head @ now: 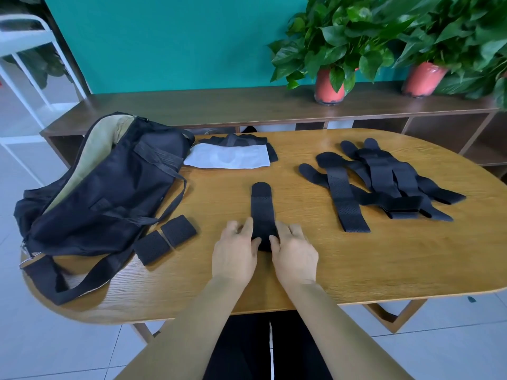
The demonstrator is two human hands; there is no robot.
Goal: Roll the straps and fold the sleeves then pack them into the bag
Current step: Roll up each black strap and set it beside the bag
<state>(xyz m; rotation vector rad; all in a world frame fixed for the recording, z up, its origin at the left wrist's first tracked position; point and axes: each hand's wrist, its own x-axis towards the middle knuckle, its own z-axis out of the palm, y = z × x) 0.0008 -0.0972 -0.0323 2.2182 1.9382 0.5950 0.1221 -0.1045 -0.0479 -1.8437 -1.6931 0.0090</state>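
Your left hand [235, 252] and right hand [295, 250] sit side by side, palms down, with both forearms reaching in from 6 o'clock. Each hand pinches the near end of 1 black strap [262, 207], thumb on the inner side and curled fingers on the outer edge. That end is bunched up between your thumbs. The rest of the strap lies flat on the table [343, 270] and runs straight away from you toward 12 o'clock, ending in a rounded tip.

At 9 o'clock from your hands, 2 rolled straps [164, 238] lie just beside each other, close against the bag [109, 187]. The black bag fills the 10 o'clock area, its top gaping and showing a pale lining, and its shoulder strap trails toward the table's near edge.

At 11 to 12 o'clock, far across the table, 1 white sleeve [227, 159] lies folded flat, with 1 black sleeve [241, 139] behind it and touching it.

At 2 o'clock is a loose pile of straps [384, 182]. They overlap too much for a sure count.

Beyond the table, 2 potted plants [329, 86] stand on a low shelf.
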